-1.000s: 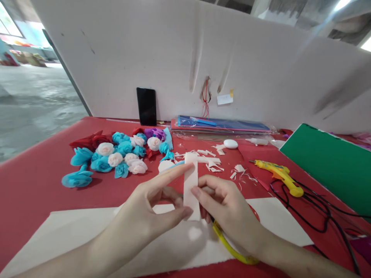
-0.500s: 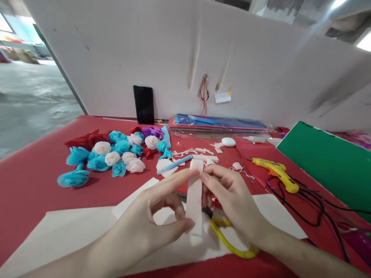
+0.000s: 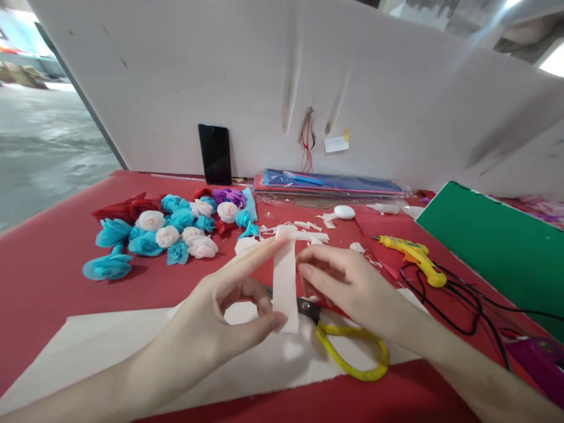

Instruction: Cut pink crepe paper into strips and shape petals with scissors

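My left hand (image 3: 211,329) is closed on a whitish crepe paper strip (image 3: 284,282), thumb at its lower end and forefinger along its upper part. The strip stands nearly upright. My right hand (image 3: 343,282) is beside the strip's right edge, thumb and curled fingers drawn together; whether something is pinched there is hidden. Under the hands lie scissors (image 3: 352,352) with yellow handles, their blades partly covered by the strip. They rest on a large whitish paper sheet (image 3: 110,335).
Blue, pink, red and purple paper flowers (image 3: 180,218) cluster at the left. White scraps (image 3: 308,235) and a white oval object (image 3: 344,212) lie ahead. A yellow glue gun (image 3: 414,255) with black cord, a green board (image 3: 493,247) and a leaning phone (image 3: 215,154) stand around.
My right fingertips have drawn slightly away from the strip's edge. Both hands and the strip sit a little further left and higher in view; more of the scissors shows.
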`<control>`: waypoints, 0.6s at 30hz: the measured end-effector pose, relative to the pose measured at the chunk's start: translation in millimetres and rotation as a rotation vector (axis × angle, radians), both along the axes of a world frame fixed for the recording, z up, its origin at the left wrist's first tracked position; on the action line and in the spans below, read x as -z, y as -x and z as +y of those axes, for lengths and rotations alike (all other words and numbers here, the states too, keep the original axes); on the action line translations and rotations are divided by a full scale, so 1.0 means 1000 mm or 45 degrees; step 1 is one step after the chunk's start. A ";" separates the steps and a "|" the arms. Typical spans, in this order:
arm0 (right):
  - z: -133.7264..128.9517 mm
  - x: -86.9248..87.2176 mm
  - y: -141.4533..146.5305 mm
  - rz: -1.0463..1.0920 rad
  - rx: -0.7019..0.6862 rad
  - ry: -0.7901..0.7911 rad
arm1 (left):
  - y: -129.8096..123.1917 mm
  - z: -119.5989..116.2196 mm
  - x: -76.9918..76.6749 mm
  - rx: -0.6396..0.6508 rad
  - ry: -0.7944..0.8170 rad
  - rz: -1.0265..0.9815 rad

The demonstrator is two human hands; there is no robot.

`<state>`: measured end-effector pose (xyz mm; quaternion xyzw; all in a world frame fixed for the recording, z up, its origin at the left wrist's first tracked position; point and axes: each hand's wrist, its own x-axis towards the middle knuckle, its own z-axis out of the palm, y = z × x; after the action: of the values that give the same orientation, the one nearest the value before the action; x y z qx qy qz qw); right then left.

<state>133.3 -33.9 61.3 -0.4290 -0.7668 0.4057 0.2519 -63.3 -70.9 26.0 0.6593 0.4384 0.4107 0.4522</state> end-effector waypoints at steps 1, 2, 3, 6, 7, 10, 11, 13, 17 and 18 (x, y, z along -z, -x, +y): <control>0.000 0.000 -0.008 -0.210 -0.043 -0.043 | 0.001 0.001 -0.002 -0.015 0.013 0.006; -0.001 0.002 -0.017 -0.399 -0.067 -0.052 | 0.002 0.002 -0.004 -0.030 0.019 0.002; -0.002 0.006 -0.026 -0.511 -0.037 -0.055 | 0.003 0.003 -0.005 -0.047 0.024 -0.010; -0.009 0.018 -0.043 -0.584 0.012 -0.128 | 0.005 0.005 -0.007 -0.064 0.023 -0.073; -0.012 0.021 -0.044 -0.555 0.007 -0.104 | 0.006 0.005 -0.007 -0.053 0.027 -0.089; -0.017 0.019 -0.034 -0.331 0.108 -0.009 | 0.006 0.003 -0.004 -0.014 0.046 -0.082; -0.017 0.015 -0.028 -0.224 0.154 -0.006 | 0.005 0.003 -0.004 -0.001 0.050 -0.057; -0.016 0.007 -0.015 -0.007 0.215 -0.003 | 0.002 0.000 -0.003 0.021 0.030 -0.009; -0.010 -0.007 0.004 0.320 0.228 0.063 | -0.004 -0.004 -0.004 0.072 -0.061 0.007; -0.008 -0.008 0.007 0.370 0.225 0.061 | -0.005 -0.004 -0.004 0.088 -0.079 -0.002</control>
<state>126.4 -41.7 69.6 -0.4373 -0.6719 0.4578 0.3844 -58.1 -75.3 30.3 0.6873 0.4021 0.4088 0.4459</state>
